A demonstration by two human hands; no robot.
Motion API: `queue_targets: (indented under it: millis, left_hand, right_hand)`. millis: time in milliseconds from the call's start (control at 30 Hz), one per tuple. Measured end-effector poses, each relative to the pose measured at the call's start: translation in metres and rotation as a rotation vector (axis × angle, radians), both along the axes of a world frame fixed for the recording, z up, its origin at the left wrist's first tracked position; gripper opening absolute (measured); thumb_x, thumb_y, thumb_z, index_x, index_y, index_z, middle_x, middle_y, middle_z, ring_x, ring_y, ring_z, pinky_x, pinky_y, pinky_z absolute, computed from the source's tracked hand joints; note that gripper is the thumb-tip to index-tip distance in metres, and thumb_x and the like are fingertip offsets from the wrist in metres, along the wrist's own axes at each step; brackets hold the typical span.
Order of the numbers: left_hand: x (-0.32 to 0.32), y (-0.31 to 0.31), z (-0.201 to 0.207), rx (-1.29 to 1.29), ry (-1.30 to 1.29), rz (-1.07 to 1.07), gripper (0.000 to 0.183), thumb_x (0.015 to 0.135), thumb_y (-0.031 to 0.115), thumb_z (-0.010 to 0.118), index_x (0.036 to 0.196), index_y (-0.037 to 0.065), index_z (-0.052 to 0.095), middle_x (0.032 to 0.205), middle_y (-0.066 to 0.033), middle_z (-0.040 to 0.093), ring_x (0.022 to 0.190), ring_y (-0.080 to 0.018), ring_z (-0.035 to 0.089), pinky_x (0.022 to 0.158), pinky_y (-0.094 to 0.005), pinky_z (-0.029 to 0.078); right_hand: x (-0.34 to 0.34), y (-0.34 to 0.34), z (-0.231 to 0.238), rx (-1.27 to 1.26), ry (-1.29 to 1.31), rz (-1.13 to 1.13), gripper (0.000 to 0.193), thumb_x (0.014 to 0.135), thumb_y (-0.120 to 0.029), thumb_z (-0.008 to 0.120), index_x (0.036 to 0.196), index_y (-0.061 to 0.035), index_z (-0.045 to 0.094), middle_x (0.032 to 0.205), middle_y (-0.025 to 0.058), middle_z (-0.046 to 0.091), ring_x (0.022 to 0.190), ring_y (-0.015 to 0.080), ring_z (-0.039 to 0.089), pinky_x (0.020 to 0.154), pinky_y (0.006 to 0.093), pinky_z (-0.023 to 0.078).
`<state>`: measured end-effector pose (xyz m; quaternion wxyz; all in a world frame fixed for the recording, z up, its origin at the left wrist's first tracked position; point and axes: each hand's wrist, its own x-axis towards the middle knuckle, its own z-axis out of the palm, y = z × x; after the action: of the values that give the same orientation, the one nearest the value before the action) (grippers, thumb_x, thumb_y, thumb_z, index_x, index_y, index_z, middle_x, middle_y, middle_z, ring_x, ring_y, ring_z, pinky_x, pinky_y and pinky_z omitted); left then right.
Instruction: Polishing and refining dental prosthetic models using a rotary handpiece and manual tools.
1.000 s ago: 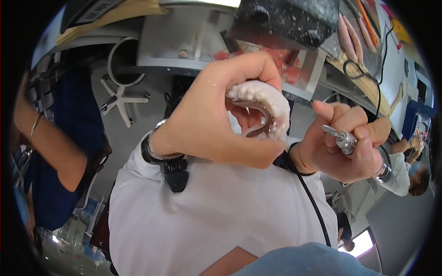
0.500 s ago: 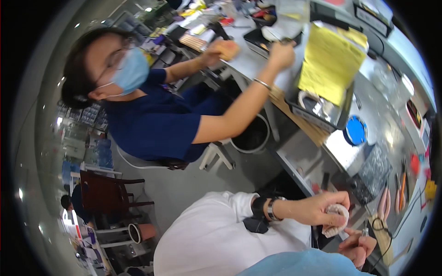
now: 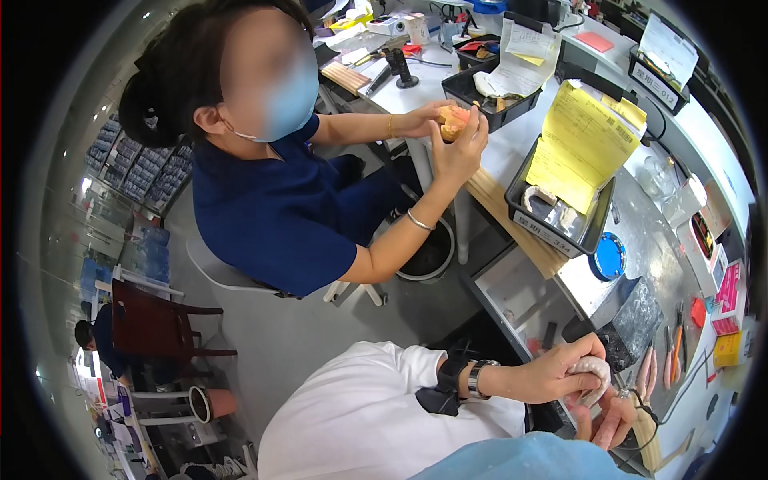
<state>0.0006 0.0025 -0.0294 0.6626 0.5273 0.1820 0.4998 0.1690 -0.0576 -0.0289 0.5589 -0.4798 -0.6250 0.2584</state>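
My left hand [image 3: 552, 374], with dark bands at its wrist, is closed around a whitish horseshoe-shaped dental cast [image 3: 594, 370]. The fingers curl over the cast's back while its curved outer edge shows. Just below and to the right, my right hand [image 3: 612, 422] is closed around a slim handpiece with a metal end [image 3: 626, 395]; a black cord loops beside it. Most of the handpiece is hidden in the fist. The fingers of my right hand come up close to the cast, and whether they touch it I cannot tell.
A dark block-like bench piece [image 3: 632, 320] stands beyond my hands. Pliers [image 3: 646, 368], a blue round tin [image 3: 610, 256] and a black tray [image 3: 552, 232] with yellow paper lie on the bench. At the left a seated co-worker [image 3: 272, 216] holds an orange dental model [image 3: 454, 124].
My right hand has moved left and up, closer to the cast. The co-worker's near hand has come from the far black tray to the orange model. The whole view has shifted slightly.
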Motion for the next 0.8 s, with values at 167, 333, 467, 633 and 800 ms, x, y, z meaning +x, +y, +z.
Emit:
queue_targets:
  millis: [167,333,467,633,800]
  left_hand:
    - [-0.009,0.005,0.006,-0.007,0.086,0.018,0.025,0.086,0.011,0.063,0.103,0.003,0.046,0.089,-0.0067,0.058,0.08,-0.0128,0.056,0.07,-0.0261,0.043]
    - [-0.02,0.022,0.017,0.114,0.085,0.064,0.025,0.08,0.012,0.068,0.097,0.002,0.053,0.083,-0.0054,0.06,0.069,-0.0133,0.056,0.059,-0.0268,0.043]
    - [-0.024,0.043,0.024,0.341,0.132,0.201,0.025,0.075,0.013,0.07,0.093,0.001,0.057,0.078,-0.0077,0.059,0.058,-0.0179,0.054,0.05,-0.0276,0.041]
    - [-0.013,0.073,0.022,0.55,0.125,0.352,0.027,0.072,0.01,0.069,0.094,0.002,0.057,0.081,-0.01,0.058,0.07,-0.0253,0.057,0.058,-0.033,0.045]
    - [0.004,0.083,0.009,0.508,0.163,0.393,0.035,0.074,0.015,0.069,0.102,0.002,0.052,0.09,-0.0118,0.058,0.079,-0.0323,0.058,0.067,-0.0389,0.047]
  right_hand:
    - [-0.007,0.002,0.004,-0.011,-0.02,-0.122,0.042,0.075,-0.006,0.071,0.103,-0.006,0.04,0.101,0.0211,0.059,0.092,0.0288,0.059,0.086,0.0388,0.045]
    - [0.013,0.005,0.009,-0.026,-0.056,0.025,0.042,0.082,0.008,0.062,0.115,-0.0061,0.04,0.114,0.0162,0.052,0.105,0.0222,0.054,0.096,0.0348,0.041]
    - [0.017,0.016,0.004,0.005,-0.063,-0.078,0.039,0.083,0.007,0.06,0.114,-0.0063,0.04,0.113,0.0144,0.053,0.104,0.0213,0.053,0.096,0.0344,0.04]
    - [0.019,0.045,-0.001,0.051,0.023,-0.053,0.037,0.088,0.006,0.053,0.118,-0.0082,0.036,0.121,0.0189,0.051,0.11,0.0242,0.053,0.097,0.0374,0.041]
    - [0.029,0.066,-0.013,0.035,0.027,0.005,0.039,0.089,0.006,0.05,0.119,-0.0124,0.031,0.124,0.0242,0.049,0.112,0.0285,0.054,0.1,0.0398,0.041]
